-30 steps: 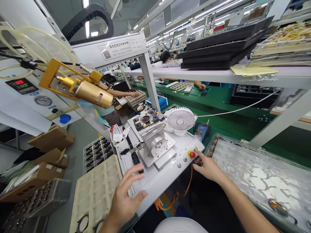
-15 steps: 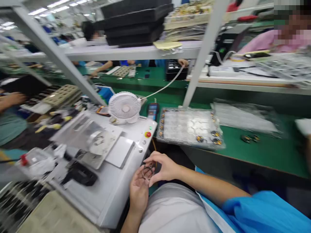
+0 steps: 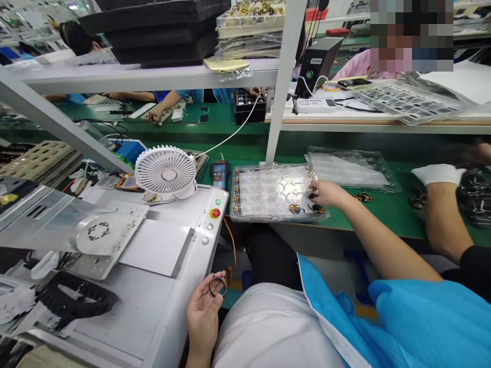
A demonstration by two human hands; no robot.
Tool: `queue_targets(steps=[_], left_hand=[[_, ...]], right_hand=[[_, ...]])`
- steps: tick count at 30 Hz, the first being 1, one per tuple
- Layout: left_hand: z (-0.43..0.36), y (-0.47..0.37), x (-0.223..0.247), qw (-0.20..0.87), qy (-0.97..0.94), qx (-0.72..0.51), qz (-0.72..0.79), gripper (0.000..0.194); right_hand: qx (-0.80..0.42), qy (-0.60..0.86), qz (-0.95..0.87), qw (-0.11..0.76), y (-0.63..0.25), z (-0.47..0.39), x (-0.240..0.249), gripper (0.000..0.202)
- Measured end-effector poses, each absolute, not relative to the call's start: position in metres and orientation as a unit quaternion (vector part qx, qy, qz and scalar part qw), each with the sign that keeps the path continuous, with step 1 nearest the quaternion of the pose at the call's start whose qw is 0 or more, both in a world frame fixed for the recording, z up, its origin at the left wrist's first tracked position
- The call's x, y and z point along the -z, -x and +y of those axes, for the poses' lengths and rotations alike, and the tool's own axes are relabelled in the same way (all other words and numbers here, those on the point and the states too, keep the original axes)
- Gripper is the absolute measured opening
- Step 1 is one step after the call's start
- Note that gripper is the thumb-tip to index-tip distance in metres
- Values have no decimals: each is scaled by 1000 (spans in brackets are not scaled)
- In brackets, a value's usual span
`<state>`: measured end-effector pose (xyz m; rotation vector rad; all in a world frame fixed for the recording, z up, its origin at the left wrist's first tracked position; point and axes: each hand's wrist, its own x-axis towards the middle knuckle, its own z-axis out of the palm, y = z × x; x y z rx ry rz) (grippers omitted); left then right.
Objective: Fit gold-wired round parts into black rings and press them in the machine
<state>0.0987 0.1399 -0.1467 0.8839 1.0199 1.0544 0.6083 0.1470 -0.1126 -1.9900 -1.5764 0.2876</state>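
Observation:
My left hand (image 3: 204, 314) is closed around a dark metal ring (image 3: 218, 287), held upright beside the white machine's edge. A small amber piece (image 3: 229, 274) shows just beyond its fingertips; whether it joins the ring I cannot tell. Stretched out to the clear plastic tray (image 3: 264, 217), my right hand (image 3: 327, 194) has its fingers closed on a small round black-and-orange part (image 3: 312, 194) at the tray's right side. Two similar parts, one round part (image 3: 294, 208) and another (image 3: 317, 209), lie close by on the tray. More sit along its left edge.
A white fan (image 3: 166, 174) stands on the white machine (image 3: 161, 301), near a red button (image 3: 215, 213). Behind the tray lies a second clear tray (image 3: 353, 168). At right, a co-worker's white-cuffed arm (image 3: 441, 204) is by more round parts. A slanted post (image 3: 282, 82) rises behind the tray.
My right hand has left the ring and moved right to the tray's parts. The left hand keeps the ring, slightly lower. The view has swung right, and a co-worker's arm has come in there.

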Motion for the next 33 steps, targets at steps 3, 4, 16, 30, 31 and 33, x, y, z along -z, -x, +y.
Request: queue_targets(steps=[3, 4, 16, 30, 31, 33], left_hand=[[138, -98, 147, 663, -391, -462, 440, 43], [137, -98, 147, 666, -391, -460, 438, 42], [134, -112, 93, 794, -382, -334, 336, 97], [113, -82, 100, 717, -374, -459, 367, 114], [112, -83, 102, 717, -368, -468, 362, 114], [112, -84, 105, 709, -360, -489, 357, 114]], right_hand=[[-107, 736, -606, 283, -626, 141, 116, 21], [-108, 730, -612, 284, -626, 140, 115, 21], [-230, 342, -810, 417, -388, 170, 77, 21], [-368, 373, -710, 471, -277, 191, 85, 17], [-358, 371, -710, 480, -274, 192, 86, 17], [-333, 355, -717, 500, -271, 194, 88, 17]])
